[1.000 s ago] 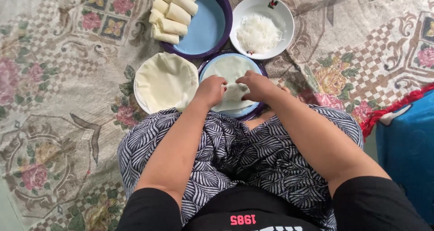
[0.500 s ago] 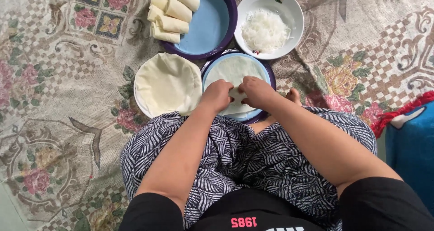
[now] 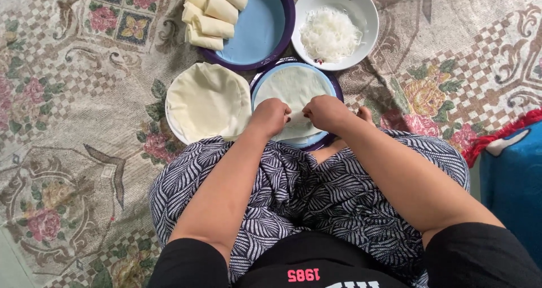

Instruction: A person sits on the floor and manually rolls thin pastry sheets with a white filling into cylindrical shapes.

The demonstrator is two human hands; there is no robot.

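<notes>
Floral rug (image 3: pixel 68 96); both hands (image 3: pixel 270 116) (image 3: pixel 327 112) pinch wrapper (image 3: pixel 293 90).

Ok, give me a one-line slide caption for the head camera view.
Seated on a patterned rug, left hand and right hand fold a thin wrapper on a blue plate.

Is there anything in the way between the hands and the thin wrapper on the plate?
No, nothing is in the way. The left hand and right hand are already on the wrapper, pinching its near edge on the plate. The stack sits off to the left.
</notes>
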